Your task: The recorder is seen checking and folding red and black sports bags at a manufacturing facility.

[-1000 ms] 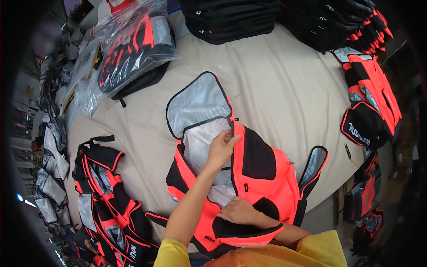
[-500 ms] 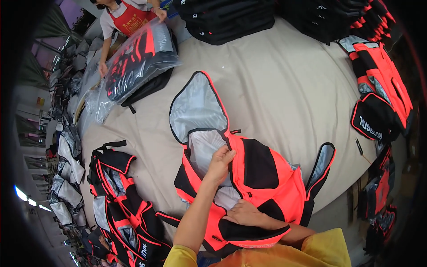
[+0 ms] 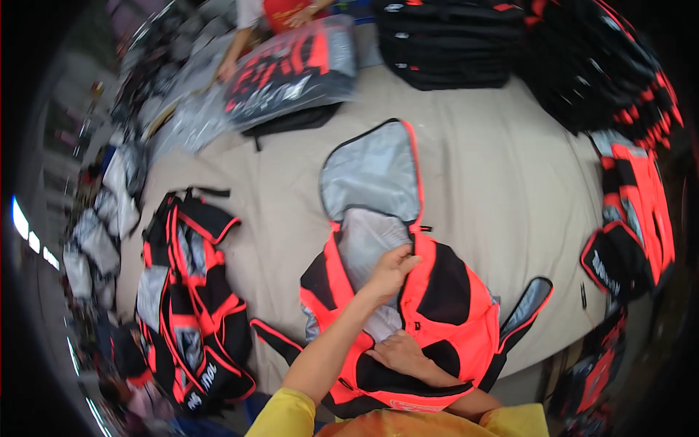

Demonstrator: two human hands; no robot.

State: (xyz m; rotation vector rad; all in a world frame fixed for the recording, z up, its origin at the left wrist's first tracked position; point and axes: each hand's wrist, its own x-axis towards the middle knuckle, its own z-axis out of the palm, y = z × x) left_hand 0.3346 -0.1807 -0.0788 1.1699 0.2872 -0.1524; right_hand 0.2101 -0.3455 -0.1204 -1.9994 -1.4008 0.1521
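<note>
An orange-red and black backpack [image 3: 440, 284] lies open before me, its grey-lined top flap [image 3: 371, 175] folded away from me. Whitish lining shows inside the long opening. My left hand [image 3: 393, 275] is closed, pinching the right edge of the opening near its upper part. Lower down, my right hand [image 3: 402, 355] is closed at the near end of the same opening, its fingers on the edge of the fabric; the fingertips are partly hidden. A strap with grey lining [image 3: 526, 309] sticks out to the right of the backpack.
Another backpack [image 3: 193, 291] lies at left, and a third [image 3: 633, 211] at the right edge beside a black pen [image 3: 583, 296]. Black bags [image 3: 451, 47] are stacked at the back. A co-worker's hands [image 3: 302, 16] handle a plastic-wrapped bag [image 3: 291, 73]. Beige cloth [image 3: 502, 182] covers the table.
The whole view has shifted, so the table and bags appear lower and further right. Both my hands keep their hold on the backpack's opening. The co-worker still handles the wrapped bag.
</note>
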